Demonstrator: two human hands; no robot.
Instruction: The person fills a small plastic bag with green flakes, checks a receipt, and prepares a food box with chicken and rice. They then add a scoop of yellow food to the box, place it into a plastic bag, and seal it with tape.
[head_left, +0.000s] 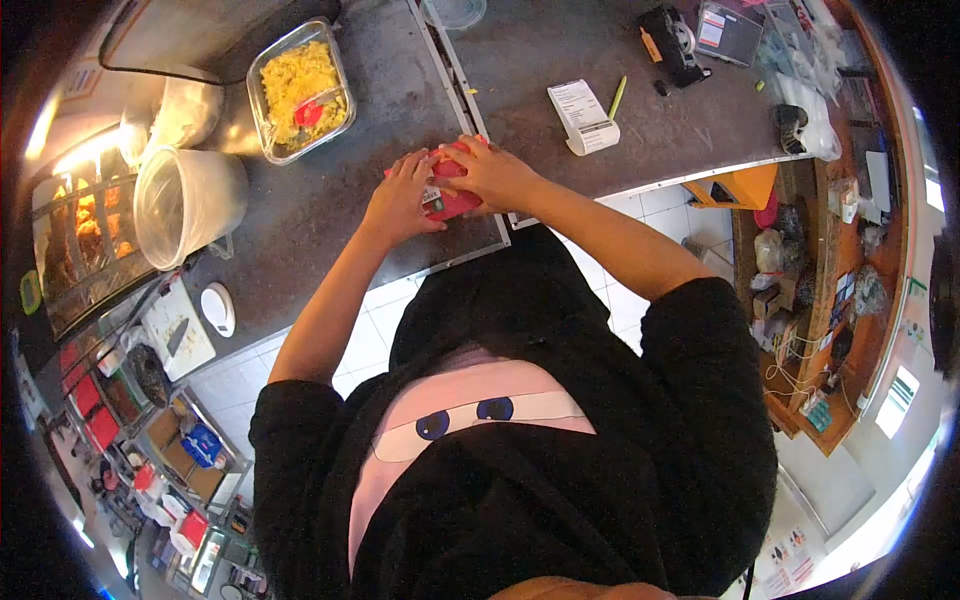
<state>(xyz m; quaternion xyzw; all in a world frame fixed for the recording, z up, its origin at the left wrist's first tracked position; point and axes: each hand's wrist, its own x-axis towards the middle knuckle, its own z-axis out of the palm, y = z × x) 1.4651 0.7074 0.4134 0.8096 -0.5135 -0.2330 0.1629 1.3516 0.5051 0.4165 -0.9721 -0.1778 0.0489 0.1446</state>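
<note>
Both of my hands are on a small red box or packet point(460, 204) with a dark label, over the dark counter point(330, 225) near its edge. My left hand point(400, 203) presses its fingers along the left side and top. My right hand point(492, 176) curls around the top and right side. Much of the red item is covered by my fingers, so its exact kind cannot be made out. Beyond my hands is a clear rectangular container point(265, 112) of yellow food, with a red utensil point(312, 107) resting in it.
A tall translucent tub point(190, 200) and a lit display case point(85, 225) stand at left. Nearby are a white round item point(218, 310) and a knife point(178, 337) on a white board point(195, 345). A receipt point(583, 117), green pen point(618, 97) and black device point(672, 45) lie at right.
</note>
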